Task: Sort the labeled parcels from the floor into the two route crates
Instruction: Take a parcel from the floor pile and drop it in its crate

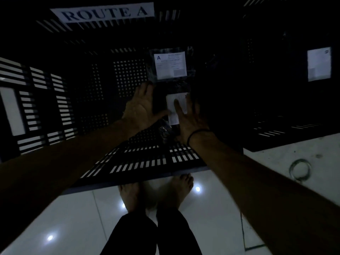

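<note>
Inside the Route A crate (143, 162), the left hand (141, 105) and right hand (185, 115) press, spread wide, on a dark labeled parcel (172, 117). A parcel marked A (170, 65) lies deeper in the crate.

Crate sign: "ROUTE A", dark capitals on a white sheet (103, 12) on the far wall of the left crate (55, 85).
Far parcel (152, 70): its label (170, 65) shows a large "A" top left; small print blurred.
Other labels: nearer parcel label (174, 107) and right crate label (319, 64) unreadable.
</note>
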Demonstrator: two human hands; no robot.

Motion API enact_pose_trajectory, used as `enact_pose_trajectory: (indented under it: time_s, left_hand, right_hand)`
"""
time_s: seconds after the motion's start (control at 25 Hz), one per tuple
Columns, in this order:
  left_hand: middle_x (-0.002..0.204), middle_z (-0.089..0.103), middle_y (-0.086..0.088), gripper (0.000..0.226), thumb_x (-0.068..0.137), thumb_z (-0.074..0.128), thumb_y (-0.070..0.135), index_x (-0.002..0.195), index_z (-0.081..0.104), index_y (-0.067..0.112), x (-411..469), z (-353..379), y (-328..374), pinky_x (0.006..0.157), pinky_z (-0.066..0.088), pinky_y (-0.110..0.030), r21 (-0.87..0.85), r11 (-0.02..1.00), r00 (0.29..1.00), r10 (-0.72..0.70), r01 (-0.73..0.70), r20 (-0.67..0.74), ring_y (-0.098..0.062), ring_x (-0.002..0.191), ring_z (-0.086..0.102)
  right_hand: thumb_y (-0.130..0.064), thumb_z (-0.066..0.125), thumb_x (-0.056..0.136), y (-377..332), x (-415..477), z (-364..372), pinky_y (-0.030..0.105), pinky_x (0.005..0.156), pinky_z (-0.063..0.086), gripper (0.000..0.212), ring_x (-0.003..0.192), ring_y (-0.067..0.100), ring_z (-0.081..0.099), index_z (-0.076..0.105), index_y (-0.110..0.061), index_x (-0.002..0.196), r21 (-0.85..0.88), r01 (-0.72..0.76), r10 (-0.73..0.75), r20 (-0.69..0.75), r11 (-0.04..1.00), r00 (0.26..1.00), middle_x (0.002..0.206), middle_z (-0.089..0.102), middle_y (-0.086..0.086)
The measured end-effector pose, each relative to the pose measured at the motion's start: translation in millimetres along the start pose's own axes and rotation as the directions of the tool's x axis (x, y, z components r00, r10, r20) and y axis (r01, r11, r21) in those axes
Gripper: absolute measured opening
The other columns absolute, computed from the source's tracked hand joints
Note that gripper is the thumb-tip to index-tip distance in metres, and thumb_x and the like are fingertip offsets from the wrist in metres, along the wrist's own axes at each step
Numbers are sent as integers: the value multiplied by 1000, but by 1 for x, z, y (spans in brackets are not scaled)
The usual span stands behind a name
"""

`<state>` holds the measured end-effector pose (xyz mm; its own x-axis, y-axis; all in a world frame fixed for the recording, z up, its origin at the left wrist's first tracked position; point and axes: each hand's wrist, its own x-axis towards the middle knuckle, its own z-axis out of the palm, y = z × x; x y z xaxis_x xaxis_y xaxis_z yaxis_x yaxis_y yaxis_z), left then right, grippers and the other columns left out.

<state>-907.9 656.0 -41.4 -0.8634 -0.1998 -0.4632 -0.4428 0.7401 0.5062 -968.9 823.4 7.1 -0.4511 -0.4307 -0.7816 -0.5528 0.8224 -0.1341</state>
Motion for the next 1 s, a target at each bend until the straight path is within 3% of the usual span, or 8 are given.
enact_pose_trajectory:
  time_s: [0.08,0.2,0.48,0.56,0.64,0.72,0.92,1.0]
  left_hand:
    - [163,9,-11,109,77,55,75,155,13,12,-9,6,-15,115,32,-53,223,907,928,319,-357,191,-27,150,9]
    - [163,-12,-8,111,78,50,76,157,-2,17,-6,16,-35,116,28,-55,279,821,860,426,-498,282,-24,151,-10]
    - [162,-21,-5,119,76,67,65,154,-12,23,1,37,-34,85,55,-40,275,851,884,373,-447,282,-22,149,-18]
    - [162,-18,-8,125,73,67,69,154,-12,17,1,37,-37,98,50,-44,287,861,903,364,-420,228,-22,149,-15]
    - [161,-20,-12,136,66,69,74,154,-12,8,-2,35,-36,119,26,-46,252,908,938,297,-336,181,-24,150,-13]
    - [160,-25,-12,142,64,72,72,153,-15,5,0,36,-38,123,11,-41,136,956,951,228,-259,206,-23,150,-14]
    - [160,-25,-8,140,64,76,66,153,-16,9,2,31,-37,123,14,-45,142,959,946,206,-246,250,-22,150,-11]
    - [162,-20,-3,135,66,73,68,154,-15,17,-5,13,-28,122,16,-45,198,964,954,120,-178,274,-22,151,-5]
  right_hand:
    - [-29,70,85,15,9,-4,55,118,16,104,146,42,-10,-7,-21,154,-91,108,-105,36,990,994,158,-20,19]
    - [-25,66,88,20,21,-2,54,116,20,99,147,42,-7,-8,-20,154,-163,152,-148,36,975,988,158,-21,19]
    - [-8,60,89,13,37,22,56,116,13,97,146,44,-8,-11,-22,154,-234,50,-63,-48,971,997,157,-24,20]
    - [-13,68,86,20,37,25,54,116,13,105,146,44,-6,-12,-22,153,-207,71,-86,-63,976,994,157,-24,19]
    - [-27,78,79,21,37,25,52,117,9,120,146,43,-8,-16,-17,152,-127,58,-68,-69,990,995,156,-25,20]
    - [-41,82,72,23,39,28,49,119,1,129,146,39,-15,-16,-13,151,14,46,-45,-48,999,998,156,-27,19]
    - [-35,81,75,29,44,27,46,120,2,124,147,36,-16,-14,-16,152,33,12,-12,0,999,1000,156,-27,16]
    - [-33,73,83,20,34,9,48,119,8,107,148,37,-6,-6,-16,154,27,-33,32,17,999,999,159,-16,17]
